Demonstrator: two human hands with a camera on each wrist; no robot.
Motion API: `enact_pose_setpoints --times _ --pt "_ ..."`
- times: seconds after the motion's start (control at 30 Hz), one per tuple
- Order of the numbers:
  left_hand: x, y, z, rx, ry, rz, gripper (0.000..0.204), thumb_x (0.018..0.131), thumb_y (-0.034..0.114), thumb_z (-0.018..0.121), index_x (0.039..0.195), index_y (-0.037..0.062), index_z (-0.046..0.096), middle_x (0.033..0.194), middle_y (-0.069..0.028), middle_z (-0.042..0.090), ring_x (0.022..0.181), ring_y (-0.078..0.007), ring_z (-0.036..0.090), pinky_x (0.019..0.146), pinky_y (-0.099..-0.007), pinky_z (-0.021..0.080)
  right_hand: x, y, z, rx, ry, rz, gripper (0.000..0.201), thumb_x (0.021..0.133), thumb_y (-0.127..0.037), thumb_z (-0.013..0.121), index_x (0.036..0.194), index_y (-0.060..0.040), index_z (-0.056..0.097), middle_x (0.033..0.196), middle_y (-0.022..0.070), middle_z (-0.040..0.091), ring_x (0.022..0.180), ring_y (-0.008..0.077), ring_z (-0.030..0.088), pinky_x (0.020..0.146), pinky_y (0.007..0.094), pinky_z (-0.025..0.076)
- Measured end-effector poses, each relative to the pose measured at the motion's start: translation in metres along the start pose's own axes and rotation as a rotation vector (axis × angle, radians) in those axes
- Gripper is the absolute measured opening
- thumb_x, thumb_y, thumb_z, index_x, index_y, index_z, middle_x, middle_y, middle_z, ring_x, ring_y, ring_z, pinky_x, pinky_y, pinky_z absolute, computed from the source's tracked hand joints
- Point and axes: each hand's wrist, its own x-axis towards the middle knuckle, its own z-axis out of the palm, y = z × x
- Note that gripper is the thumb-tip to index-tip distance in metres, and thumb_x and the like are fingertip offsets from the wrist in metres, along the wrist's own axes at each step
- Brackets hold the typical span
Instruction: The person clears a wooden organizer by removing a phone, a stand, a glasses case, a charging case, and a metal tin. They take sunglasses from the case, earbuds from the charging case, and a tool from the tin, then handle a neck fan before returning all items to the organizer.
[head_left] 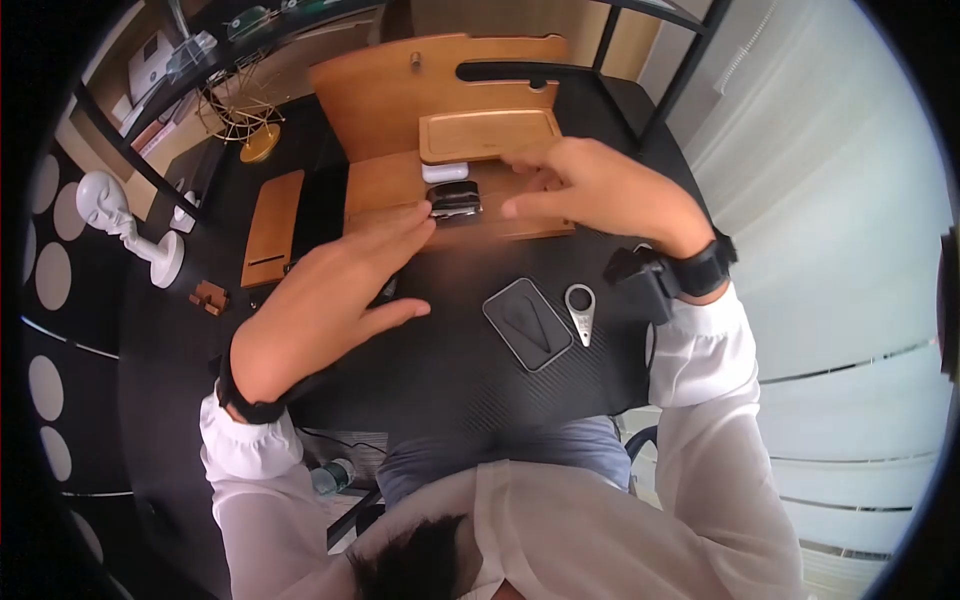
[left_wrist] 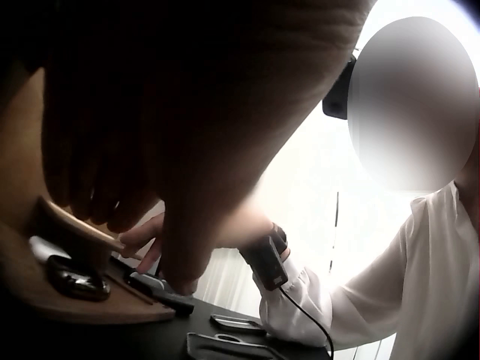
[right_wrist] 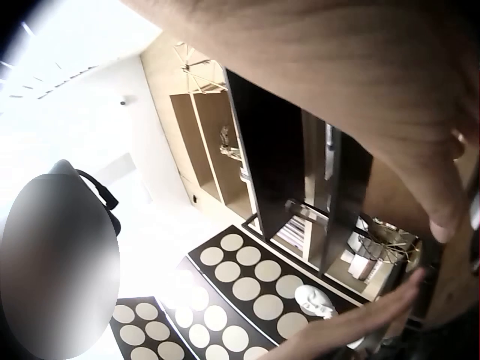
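Note:
My left hand (head_left: 335, 300) reaches over the desk with its fingers straight and thumb spread apart. Its fingertips are right at the left edge of a small glossy black object (head_left: 456, 198) on the base of a wooden desk organizer (head_left: 385, 185). To the right, my right hand (head_left: 595, 190) hovers over the organizer, fingers loosely bent and a gap between thumb and fingers. Its fingertips overlap the corner of a raised wooden tray (head_left: 485, 132). Behind the black object lies a small white rounded case (head_left: 445, 173). The left wrist view shows the glossy object (left_wrist: 79, 279) close below the left fingers.
Nearer the body lie a dark rectangular tray (head_left: 528, 325) and a silver ring-ended tool (head_left: 581, 315). A brown strip-shaped panel (head_left: 272, 225), a small brown piece (head_left: 209, 297) and a white head figurine (head_left: 130, 225) stand to the left. Black shelf posts (head_left: 685, 70) rise behind.

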Motion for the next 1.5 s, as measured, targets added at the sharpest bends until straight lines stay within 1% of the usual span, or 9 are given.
enact_pose_setpoints --times 0.2,0.37,0.47,0.77,0.97,1.1,1.27,1.37,1.5 --pt "-0.029 0.043 0.049 0.011 -0.064 0.006 0.081 0.088 0.036 0.076 0.148 -0.0074 0.042 0.158 -0.0256 0.039 0.144 -0.0380 0.042 0.116 -0.0410 0.040 -0.074 -0.001 0.013 -0.089 0.173 0.086 0.041 0.093 -0.028 0.071 0.120 0.0035 0.069 0.084 0.0164 0.072 0.080 0.0331 0.071 0.072 0.0406 0.053" --pt "-0.023 0.086 0.103 -0.118 0.190 -0.193 0.103 0.082 0.044 0.082 0.152 -0.0109 0.031 0.157 -0.0311 0.036 0.144 -0.0410 0.041 0.116 -0.0417 0.039 -0.121 0.006 0.056 -0.259 0.372 0.164 0.035 0.090 -0.031 0.074 0.100 0.0023 0.072 0.096 0.0185 0.072 0.091 0.0359 0.070 0.077 0.0441 0.054" --pt "-0.005 0.093 0.132 -0.244 0.339 -0.288 0.117 0.073 0.047 0.088 0.153 -0.0123 0.028 0.149 -0.0306 0.042 0.138 -0.0426 0.045 0.113 -0.0418 0.041 -0.122 0.012 0.085 -0.377 0.384 0.230 0.042 0.085 -0.027 0.078 0.114 0.0031 0.072 0.105 0.0199 0.068 0.093 0.0365 0.068 0.082 0.0421 0.054" --pt "0.003 0.090 0.148 -0.264 0.412 -0.422 0.095 0.067 0.029 0.092 0.142 -0.0013 0.042 0.140 -0.0232 0.047 0.131 -0.0391 0.046 0.110 -0.0458 0.040 -0.125 0.035 0.122 -0.242 0.599 0.192 0.035 0.075 -0.018 0.081 0.099 0.0047 0.070 0.096 0.0208 0.067 0.088 0.0384 0.067 0.079 0.0430 0.053" --pt "-0.001 0.099 0.149 -0.657 0.532 -0.388 0.097 0.068 -0.003 0.084 0.148 0.0117 0.030 0.122 -0.0159 0.065 0.110 -0.0283 0.065 0.099 -0.0381 0.049 -0.122 0.028 0.129 -0.133 0.741 0.219 0.033 0.071 -0.015 0.081 0.094 0.0046 0.069 0.085 0.0182 0.069 0.075 0.0357 0.069 0.070 0.0418 0.056" --pt "-0.001 0.099 0.154 -0.732 0.566 -0.386 0.098 0.069 -0.010 0.080 0.149 0.0127 0.027 0.114 -0.0129 0.070 0.104 -0.0209 0.068 0.094 -0.0343 0.052 -0.127 -0.009 0.129 0.189 0.823 0.089 0.031 0.072 -0.014 0.081 0.094 0.0037 0.068 0.082 0.0147 0.068 0.067 0.0303 0.068 0.063 0.0385 0.055" --pt "0.000 0.096 0.163 -0.818 0.607 -0.357 0.096 0.073 -0.010 0.080 0.149 0.0126 0.027 0.115 -0.0118 0.070 0.104 -0.0156 0.068 0.091 -0.0297 0.053 -0.114 -0.033 0.153 0.054 0.922 -0.033 0.034 0.074 -0.012 0.080 0.101 0.0005 0.064 0.088 0.0107 0.061 0.077 0.0301 0.065 0.065 0.0393 0.053" --pt "-0.005 0.094 0.161 -0.942 0.568 -0.360 0.097 0.072 0.008 0.088 0.149 0.0171 0.030 0.124 -0.0156 0.066 0.115 -0.0332 0.068 0.095 -0.0376 0.053 -0.109 -0.035 0.159 0.009 0.927 -0.042 0.032 0.076 -0.011 0.079 0.102 -0.0001 0.064 0.088 0.0106 0.059 0.079 0.0312 0.065 0.066 0.0401 0.053" --pt "-0.004 0.097 0.164 -0.866 0.589 -0.403 0.093 0.074 0.011 0.087 0.148 0.0177 0.031 0.125 -0.0151 0.067 0.116 -0.0343 0.068 0.094 -0.0378 0.054 -0.110 -0.037 0.169 -0.055 0.933 -0.058 0.033 0.080 -0.009 0.079 0.108 0.0003 0.066 0.086 0.0113 0.060 0.077 0.0310 0.065 0.065 0.0402 0.053"
